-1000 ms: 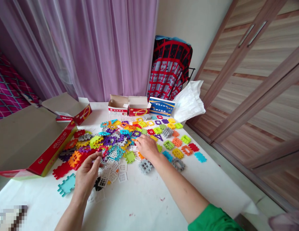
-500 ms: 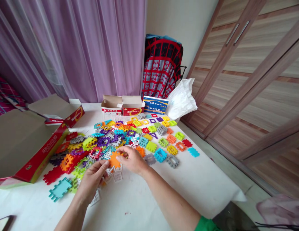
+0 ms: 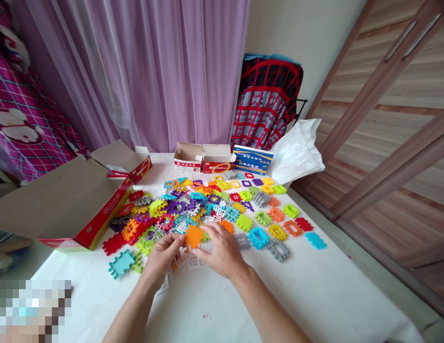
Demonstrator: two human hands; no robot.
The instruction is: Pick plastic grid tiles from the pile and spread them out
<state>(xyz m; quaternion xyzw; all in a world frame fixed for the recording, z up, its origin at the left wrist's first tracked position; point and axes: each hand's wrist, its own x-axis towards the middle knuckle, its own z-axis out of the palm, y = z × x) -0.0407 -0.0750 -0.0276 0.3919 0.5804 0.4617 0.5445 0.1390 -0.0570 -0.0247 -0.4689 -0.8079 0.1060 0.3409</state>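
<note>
An orange toothed building-block tile [image 3: 193, 237] is pinched along its left edge between the thumb and fingers of my left hand [image 3: 164, 252]. Close by the tile's right side is my right hand [image 3: 223, 250], its thumb and fingers spread apart; whether a fingertip touches the tile is hard to tell. Under and around the hands lie white lattice window pieces [image 3: 194, 260]. A loose pile of coloured interlocking blocks [image 3: 179, 205] spreads just beyond, and a teal tile [image 3: 121, 263] lies left of my left hand.
At the left stands a large open red box [image 3: 100, 216]. Two small open cartons [image 3: 218, 164], a blue box [image 3: 253, 160] and a white plastic bag [image 3: 296, 150] line the far edge. Separate blocks, such as a grey one [image 3: 278, 250], lie to the right. A pixelated patch covers the lower left.
The view has swung left, so everything sits further right. My right hand's fingers have spread and moved back from the orange tile, which my left hand still holds.
</note>
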